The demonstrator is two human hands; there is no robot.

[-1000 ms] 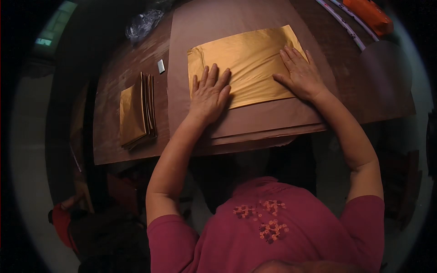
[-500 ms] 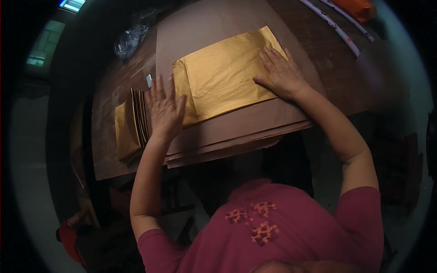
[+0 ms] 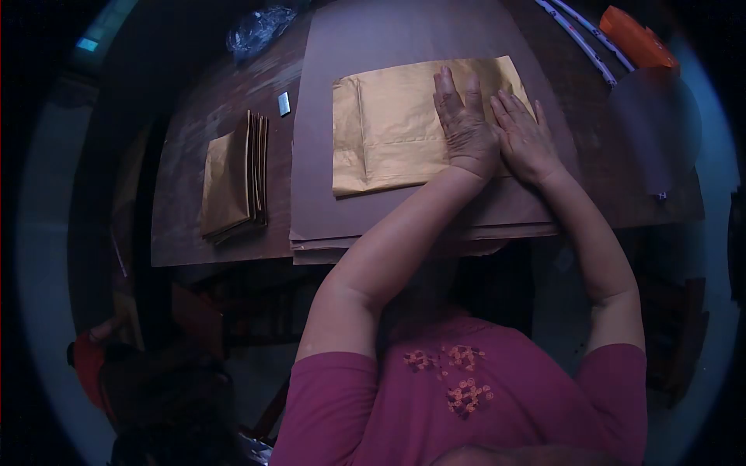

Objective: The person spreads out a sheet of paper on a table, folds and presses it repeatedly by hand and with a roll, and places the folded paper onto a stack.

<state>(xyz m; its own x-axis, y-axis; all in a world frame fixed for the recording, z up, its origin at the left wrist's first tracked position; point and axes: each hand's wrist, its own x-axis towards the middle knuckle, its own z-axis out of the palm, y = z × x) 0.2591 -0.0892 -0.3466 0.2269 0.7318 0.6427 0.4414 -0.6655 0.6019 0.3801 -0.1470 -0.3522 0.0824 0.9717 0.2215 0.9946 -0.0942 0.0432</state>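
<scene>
A gold foil-like paper piece (image 3: 396, 128), with a crease near its left end, lies flat on brown cardboard sheets (image 3: 381, 31). My left hand (image 3: 468, 136) rests over its right half, fingers stretched upward and holding nothing. Close beside it, almost touching, my right hand (image 3: 528, 138) lies flat on the paper's right end, fingers out. Both palms hide part of the paper under them. To the left, a bundle of folded gold paper pieces (image 3: 233, 179) stands on the wooden table, its folds fanned a little.
A small pale rectangular object (image 3: 284, 104) lies left of the cardboard. Crumpled clear plastic (image 3: 260, 33) is at the back left. Two white patterned strips (image 3: 581, 40) and an orange packet (image 3: 639, 39) are at the back right. Another person's red sleeve (image 3: 89, 365) shows lower left.
My left hand has moved right across the gold paper, from its left end to beside my right hand. The right hand stays at the right end. The view has shifted and darkened.
</scene>
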